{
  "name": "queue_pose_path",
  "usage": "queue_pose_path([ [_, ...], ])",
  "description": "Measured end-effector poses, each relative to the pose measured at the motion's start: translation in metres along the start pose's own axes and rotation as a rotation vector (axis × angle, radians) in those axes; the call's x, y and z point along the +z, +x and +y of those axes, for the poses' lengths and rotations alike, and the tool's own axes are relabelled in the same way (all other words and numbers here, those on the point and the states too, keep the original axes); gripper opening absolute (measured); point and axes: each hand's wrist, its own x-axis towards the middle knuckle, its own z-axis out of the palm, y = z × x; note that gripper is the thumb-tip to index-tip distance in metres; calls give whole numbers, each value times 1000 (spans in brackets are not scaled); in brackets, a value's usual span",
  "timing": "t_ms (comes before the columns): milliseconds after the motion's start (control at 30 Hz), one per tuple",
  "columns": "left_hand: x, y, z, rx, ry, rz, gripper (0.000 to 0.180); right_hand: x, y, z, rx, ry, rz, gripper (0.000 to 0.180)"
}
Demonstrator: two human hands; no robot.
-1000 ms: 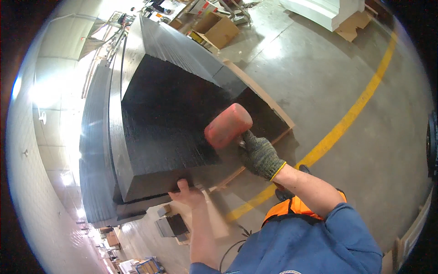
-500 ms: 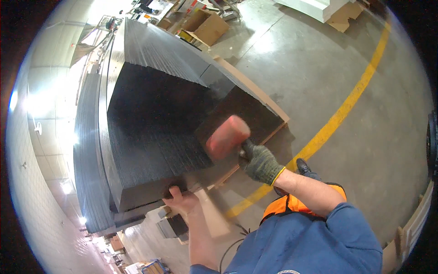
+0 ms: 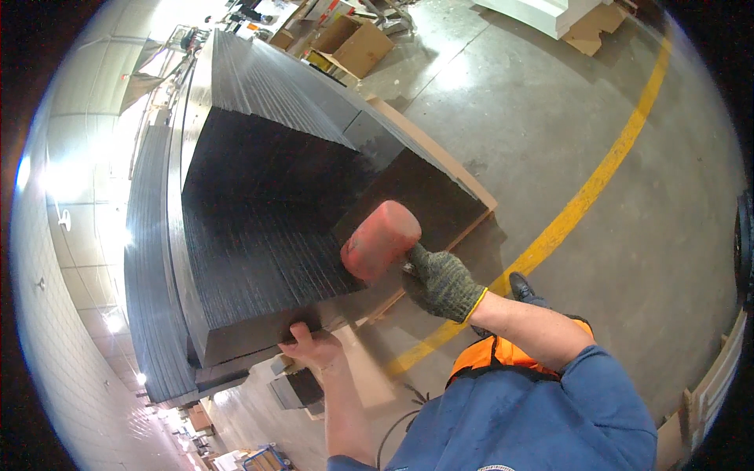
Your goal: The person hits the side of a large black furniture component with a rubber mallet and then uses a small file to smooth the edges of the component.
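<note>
As I judge remotely: red mallet (image 3: 382, 239), centre, likely head-heavy, its handle clasped by gloved right hand (image 3: 445, 286); black panel stack (image 3: 267, 259), centre-left, likely stiff, heavy, best held by its lower edge; left hand (image 3: 316, 348) there, grip unclear.

No legible txt or nos., incl. emblem (image 3: 496, 468) on blue shirt (image 3: 518, 420)

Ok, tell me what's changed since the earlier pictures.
The red mallet in the gloved right hand has come lower in the picture and slightly left. The view has shifted too, so the dark panel stack sits further left. Nothing was taken hold of or let go: the right hand's grip stays on the mallet, and the bare left hand stays at the stack's lower edge.
</note>
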Motion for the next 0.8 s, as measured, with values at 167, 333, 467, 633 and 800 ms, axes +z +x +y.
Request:
queue_pose_path([
  [167, -1, 2, -3, 32, 30, 17, 51, -2, 2, -8, 1, -56, -119, 33],
  [333, 6, -3, 5, -52, -3, 28, 53, 7, 3, -1, 90, 18, -21, 33],
  [467, 11, -1, 8, 16, -30, 42, 53, 1, 0, -4, 16, -28, -66, 33],
  [633, 10, -9, 13, -81, 35, 74, 67, -4, 3, -9, 12, 43, -57, 36],
  [800, -3, -2, 3, 6, 99, 15, 67, -6, 6, -18, -118, 22, -45, 34],
])
